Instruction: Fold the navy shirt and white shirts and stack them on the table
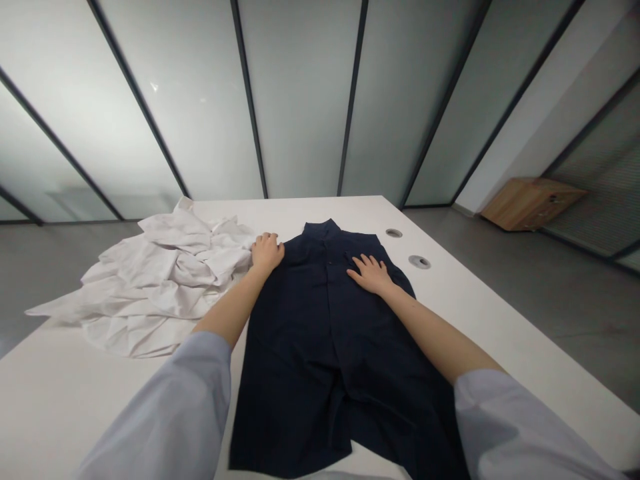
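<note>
A dark navy shirt [300,320] lies spread front up, its collar at the far end and its buttoned placket running toward me. Its lower hem is parted near me, with folds above the gap. My left hand [267,252] rests at the shirt's left shoulder edge, fingers slightly bent and holding nothing that I can see. On the right chest, by a small pocket opening, my right hand [371,273] lies flat with its fingers spread. A heap of crumpled white cloth [165,273] sits just left of my left hand.
Everything lies on a white table [500,333], with two round cable grommets [419,262] to the right of the shirt. Frosted glass panels [300,100] stand behind the table. A wooden cabinet [530,200] is on the floor at the right.
</note>
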Demonstrator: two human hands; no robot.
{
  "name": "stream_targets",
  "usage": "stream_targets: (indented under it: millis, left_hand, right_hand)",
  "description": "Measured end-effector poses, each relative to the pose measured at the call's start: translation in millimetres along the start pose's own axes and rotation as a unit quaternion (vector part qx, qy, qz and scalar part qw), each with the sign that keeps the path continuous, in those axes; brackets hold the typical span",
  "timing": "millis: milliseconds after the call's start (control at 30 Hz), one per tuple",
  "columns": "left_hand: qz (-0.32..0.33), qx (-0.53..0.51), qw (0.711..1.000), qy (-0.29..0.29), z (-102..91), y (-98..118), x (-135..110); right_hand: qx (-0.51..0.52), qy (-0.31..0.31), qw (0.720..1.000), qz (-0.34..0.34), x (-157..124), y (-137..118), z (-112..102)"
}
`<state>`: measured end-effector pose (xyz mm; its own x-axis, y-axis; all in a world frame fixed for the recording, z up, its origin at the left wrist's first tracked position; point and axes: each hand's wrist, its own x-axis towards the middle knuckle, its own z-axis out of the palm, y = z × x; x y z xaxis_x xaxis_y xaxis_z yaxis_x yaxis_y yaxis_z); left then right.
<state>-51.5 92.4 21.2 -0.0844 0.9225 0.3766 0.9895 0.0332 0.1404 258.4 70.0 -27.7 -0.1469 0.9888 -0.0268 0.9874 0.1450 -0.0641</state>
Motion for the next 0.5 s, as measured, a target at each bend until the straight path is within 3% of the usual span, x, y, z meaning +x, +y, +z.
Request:
stream_targets:
  millis: [133,200,300,400,500]
  left_hand:
    - [-0.141,-0.072,0.979,-0.13,7.0,-34,31]
    - [-0.201,-0.184,0.951,-0.145,12.3,-44,43]
    - [-0.232,-0.354,0.903,-0.077,16.8,-51,54]
    - [-0.223,-0.437,0.871,-0.022,14.1,-51,61]
    - [-0.229,-0.543,0.806,0.059,7.3,-59,65]
  right_hand:
    - [0.001,0.001,1.0,0.005,-1,-1,0]
    - [0.001,0.0,1.0,0.005,-1,-1,-1]
    - [0.001,0.001,1.0,0.003,-1,-1,-1]
    - [-0.002,0.004,1.0,0.004,-1,0,0]
    - [-0.003,0.004,1.0,0.002,1,1,2]
